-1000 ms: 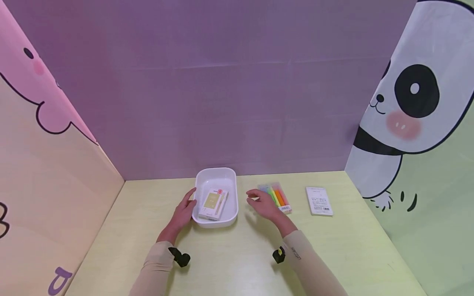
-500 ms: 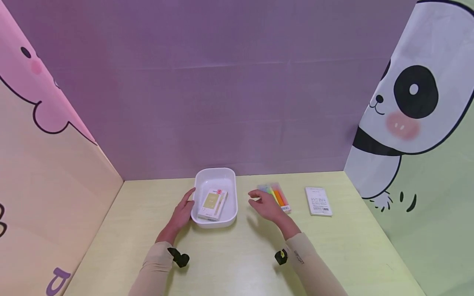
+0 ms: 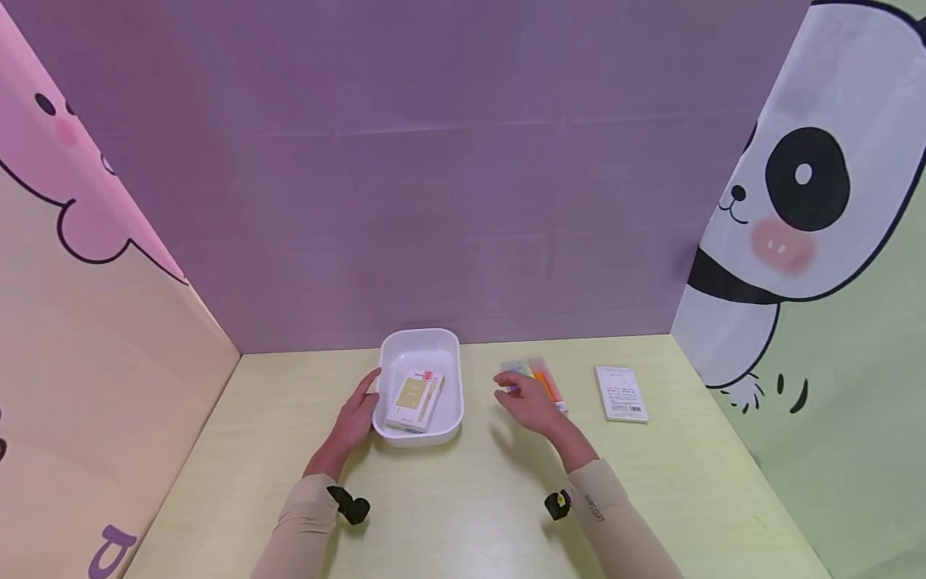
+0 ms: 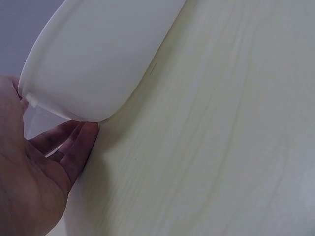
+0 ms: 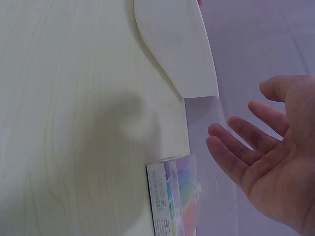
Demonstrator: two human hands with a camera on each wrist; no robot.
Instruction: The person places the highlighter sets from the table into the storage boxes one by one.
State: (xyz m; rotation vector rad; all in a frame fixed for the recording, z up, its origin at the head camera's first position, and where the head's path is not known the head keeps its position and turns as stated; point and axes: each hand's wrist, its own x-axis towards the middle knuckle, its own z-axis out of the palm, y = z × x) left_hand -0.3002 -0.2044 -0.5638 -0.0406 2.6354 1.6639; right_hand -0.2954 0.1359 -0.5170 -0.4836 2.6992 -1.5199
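My left hand (image 3: 356,416) holds the left side of a white plastic tray (image 3: 456,402); in the left wrist view its fingers (image 4: 81,147) bend against the tray's outer lower edge. A white box with a gold panel (image 3: 414,400) lies tilted inside the tray. My right hand (image 3: 531,402) hovers above a clear case of coloured markers (image 3: 551,378) and partly covers it in the head view. Its fingers (image 5: 234,157) are relaxed and slightly bent, holding nothing, with the marker case (image 5: 174,201) below them.
To the right, a white box with printed text (image 3: 622,394) lies flat on the pale wooden table (image 3: 448,515). A purple backdrop (image 3: 456,177) rises behind the table. Side panels with cartoon animals (image 3: 810,185) border it left and right.
My right hand has shifted slightly right, further over the marker case. The left hand stays at the tray. The head view has turned a little.
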